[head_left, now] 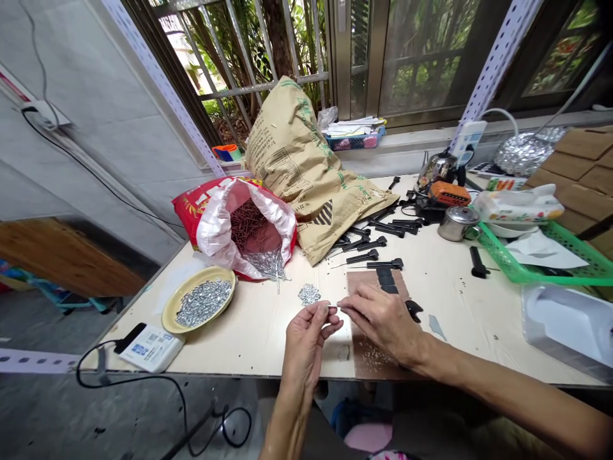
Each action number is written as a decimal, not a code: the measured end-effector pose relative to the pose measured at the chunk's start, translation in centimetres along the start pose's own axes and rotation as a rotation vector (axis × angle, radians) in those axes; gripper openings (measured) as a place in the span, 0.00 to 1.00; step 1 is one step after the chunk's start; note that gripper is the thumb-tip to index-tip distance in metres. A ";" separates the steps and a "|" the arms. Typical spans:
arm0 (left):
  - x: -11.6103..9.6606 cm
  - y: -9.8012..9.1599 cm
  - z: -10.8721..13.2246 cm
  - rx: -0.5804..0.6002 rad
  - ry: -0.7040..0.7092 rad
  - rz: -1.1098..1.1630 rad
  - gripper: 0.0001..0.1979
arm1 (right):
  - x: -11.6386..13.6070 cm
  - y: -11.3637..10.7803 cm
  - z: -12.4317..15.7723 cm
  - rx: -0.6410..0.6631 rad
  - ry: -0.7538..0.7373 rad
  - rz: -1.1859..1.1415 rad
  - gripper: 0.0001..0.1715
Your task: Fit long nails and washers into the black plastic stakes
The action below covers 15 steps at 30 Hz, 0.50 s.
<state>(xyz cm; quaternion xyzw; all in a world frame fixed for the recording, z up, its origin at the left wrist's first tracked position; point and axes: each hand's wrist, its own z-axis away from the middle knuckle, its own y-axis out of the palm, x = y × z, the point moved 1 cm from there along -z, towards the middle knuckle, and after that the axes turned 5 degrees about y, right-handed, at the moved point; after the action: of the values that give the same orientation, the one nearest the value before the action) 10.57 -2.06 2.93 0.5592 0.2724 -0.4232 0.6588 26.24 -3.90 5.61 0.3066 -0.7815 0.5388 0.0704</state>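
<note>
My left hand [309, 332] is raised over the table's front edge, its fingertips pinched on a small metal piece too small to name. My right hand [378, 319] meets it from the right, fingers pinched at the same spot, resting over a brown board [368, 358]. A small heap of silvery parts [309, 294] lies just beyond my fingers. A yellow dish [170, 313] full of similar silvery parts sits to the left. A red and white bag [211, 217] of nails lies open behind it.
A large brown paper sack [297, 160] leans at the back. Black plastic handles [378, 246] are scattered mid-table. A green basket [536, 271], a metal cup [457, 223] and a clear tub [569, 326] stand right. A small scale [151, 348] with a cable sits front left.
</note>
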 end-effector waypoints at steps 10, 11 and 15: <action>0.3 1.1 0.5 -0.031 0.078 -0.186 0.14 | -0.1 0.3 0.8 -0.076 -0.038 0.153 0.09; 0.4 1.1 0.5 -0.036 0.094 -0.206 0.14 | -0.2 0.3 1.0 -0.077 -0.043 0.175 0.09; 0.8 1.2 0.6 -0.047 0.146 -0.284 0.13 | -0.6 0.3 1.5 -0.072 -0.057 0.193 0.09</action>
<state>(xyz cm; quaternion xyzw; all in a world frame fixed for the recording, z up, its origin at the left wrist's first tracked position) 11.88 -2.79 3.00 0.5290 0.4056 -0.4639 0.5835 26.85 -4.87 4.48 0.2424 -0.8280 0.5056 0.0069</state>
